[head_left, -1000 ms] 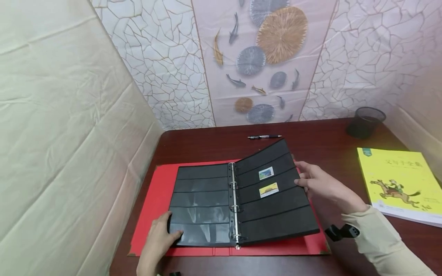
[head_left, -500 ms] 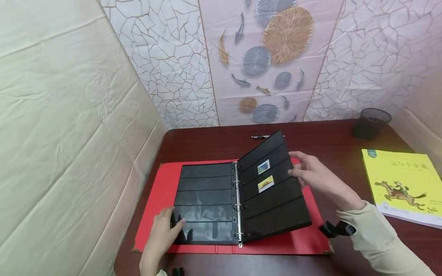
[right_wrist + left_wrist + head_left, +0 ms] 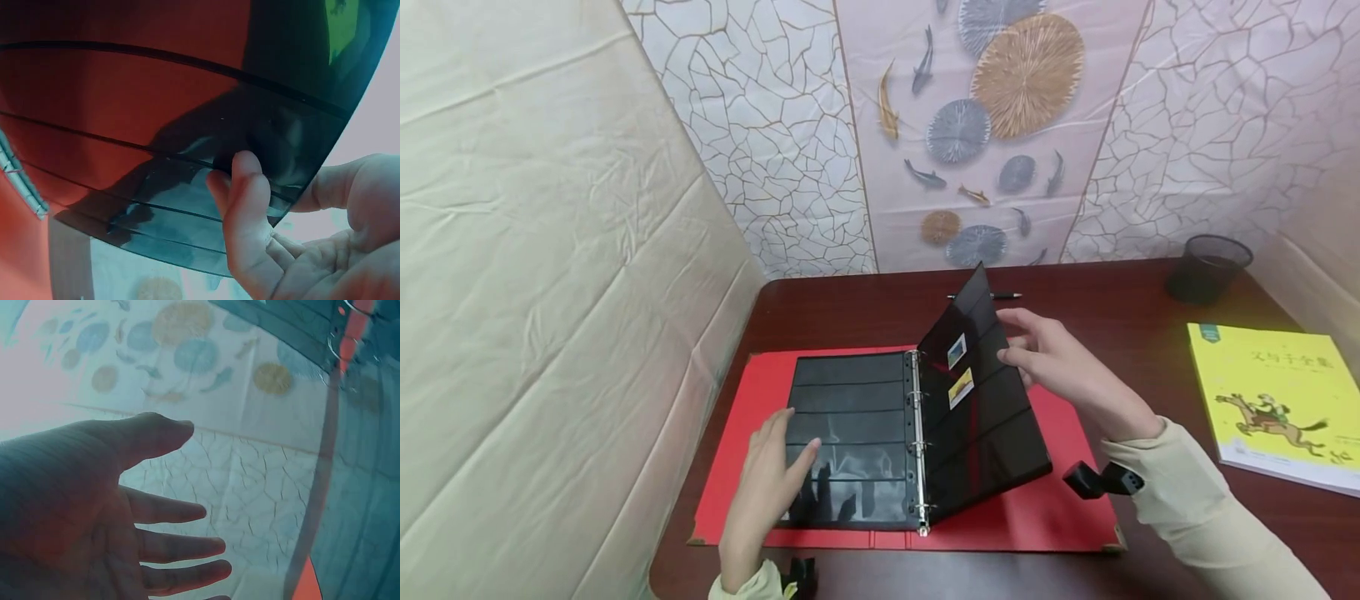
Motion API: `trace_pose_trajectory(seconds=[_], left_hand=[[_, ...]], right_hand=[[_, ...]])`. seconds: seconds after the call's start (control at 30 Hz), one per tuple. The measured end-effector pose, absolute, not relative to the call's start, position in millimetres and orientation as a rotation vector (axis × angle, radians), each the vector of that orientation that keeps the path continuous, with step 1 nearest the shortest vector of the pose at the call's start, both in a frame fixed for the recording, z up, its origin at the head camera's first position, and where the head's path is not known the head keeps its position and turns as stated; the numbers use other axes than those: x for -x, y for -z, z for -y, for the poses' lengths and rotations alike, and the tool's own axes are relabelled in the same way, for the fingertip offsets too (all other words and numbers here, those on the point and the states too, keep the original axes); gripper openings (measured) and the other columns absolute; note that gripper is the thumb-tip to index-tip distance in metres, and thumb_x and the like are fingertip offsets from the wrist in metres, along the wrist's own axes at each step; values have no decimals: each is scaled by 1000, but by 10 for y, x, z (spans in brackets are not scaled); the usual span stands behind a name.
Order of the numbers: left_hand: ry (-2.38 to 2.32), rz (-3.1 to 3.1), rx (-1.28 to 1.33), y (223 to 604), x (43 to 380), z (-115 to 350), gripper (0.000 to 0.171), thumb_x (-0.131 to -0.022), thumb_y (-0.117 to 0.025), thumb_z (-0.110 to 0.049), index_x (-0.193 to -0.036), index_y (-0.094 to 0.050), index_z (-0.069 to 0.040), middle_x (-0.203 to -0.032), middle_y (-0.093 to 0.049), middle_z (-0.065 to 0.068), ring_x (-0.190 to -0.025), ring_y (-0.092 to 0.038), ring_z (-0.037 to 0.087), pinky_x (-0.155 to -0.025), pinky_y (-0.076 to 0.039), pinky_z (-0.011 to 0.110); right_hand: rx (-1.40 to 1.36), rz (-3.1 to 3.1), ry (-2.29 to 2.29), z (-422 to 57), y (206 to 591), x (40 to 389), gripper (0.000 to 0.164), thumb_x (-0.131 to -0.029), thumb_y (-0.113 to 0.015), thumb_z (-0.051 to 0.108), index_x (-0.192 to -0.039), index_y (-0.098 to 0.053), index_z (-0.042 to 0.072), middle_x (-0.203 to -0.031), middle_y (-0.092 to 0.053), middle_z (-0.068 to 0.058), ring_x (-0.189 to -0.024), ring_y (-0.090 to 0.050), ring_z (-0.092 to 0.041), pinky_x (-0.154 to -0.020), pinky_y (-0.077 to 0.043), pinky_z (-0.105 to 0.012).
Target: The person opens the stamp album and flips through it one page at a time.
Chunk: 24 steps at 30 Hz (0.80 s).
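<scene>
A red ring-binder stamp album (image 3: 1037, 517) lies spread on the desk, metal rings (image 3: 918, 417) along its middle. Flat on its left side is a black pocket page (image 3: 850, 421). The black right-hand page (image 3: 1000, 425) tilts upward, bearing a blue-green stamp (image 3: 957, 352) and a yellow stamp (image 3: 961, 389). My right hand (image 3: 1056, 354) pinches that page's outer edge between thumb and fingers; the right wrist view shows the fingers (image 3: 247, 206) against the page's underside. Over the left page's outer edge is my left hand (image 3: 763, 471), fingers spread and holding nothing.
Behind the raised page lies a pen (image 3: 1006, 295). A black mesh pen holder (image 3: 1202, 279) stands at the back right, and a yellow book (image 3: 1277, 392) lies at the right. A beige fabric wall (image 3: 550, 275) borders the left side.
My right hand has raised the right-hand page more steeply and moved it leftward toward the rings. My left hand has come off the lower left page edge and moved a little up and right.
</scene>
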<state>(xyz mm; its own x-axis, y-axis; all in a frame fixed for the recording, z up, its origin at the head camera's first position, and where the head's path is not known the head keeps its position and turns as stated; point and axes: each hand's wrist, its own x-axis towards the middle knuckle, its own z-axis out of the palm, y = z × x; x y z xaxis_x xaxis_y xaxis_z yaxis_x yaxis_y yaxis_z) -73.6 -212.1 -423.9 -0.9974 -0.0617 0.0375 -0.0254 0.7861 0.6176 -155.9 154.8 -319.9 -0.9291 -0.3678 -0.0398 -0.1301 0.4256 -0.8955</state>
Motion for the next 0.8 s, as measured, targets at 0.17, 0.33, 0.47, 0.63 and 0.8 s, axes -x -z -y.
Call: trace_pose_trajectory(seconds=[0.17, 0.33, 0.47, 0.63, 0.8], left_hand=[[1074, 2858, 2, 4129, 768, 1966, 73, -97, -68, -28, -154, -33, 2, -157, -33, 26, -143, -32, 44, -108, -33, 67], [1135, 2808, 86, 4007, 800, 1786, 76, -99, -66, -33, -157, -29, -2, -160, -30, 22, -144, -31, 42, -108, -32, 67], [1166, 2769, 139, 3883, 817, 1620, 79, -99, -65, -40, -159, -26, -5, -161, -31, 20, -145, -31, 41, -109, -30, 69], [1228, 2669, 279, 3720, 839, 1421, 81, -99, -62, -44, -159, -25, -5, -156, -40, 15, -135, -47, 36, -102, -42, 63], [1284, 2635, 401, 3610, 846, 1261, 80, -99, -61, -46, -160, -25, -8, -154, -43, 10, -126, -54, 29, -93, -51, 53]], right_hand=[[451, -2450, 1515, -1434, 3131, 1572, 61, -97, -55, 1, -153, -30, -7, -103, -68, -21, -62, -61, -21, -67, -55, -33], [481, -2430, 1548, -1285, 3092, 1584, 61, -97, -56, 1, -152, -32, -8, -111, -67, -26, -66, -62, -19, -65, -56, -32], [498, -2407, 1548, -1150, 3055, 1595, 62, -97, -57, 2, -153, -32, -7, -105, -66, -24, -65, -61, -19, -63, -56, -34], [560, -2353, 1530, -995, 3018, 1625, 61, -99, -56, 3, -154, -31, -1, -72, -56, -8, -58, -55, -21, -64, -55, -37], [592, -2310, 1515, -844, 3009, 1650, 60, -100, -54, 3, -155, -29, 1, -69, -55, -7, -59, -55, -21, -66, -56, -39]])
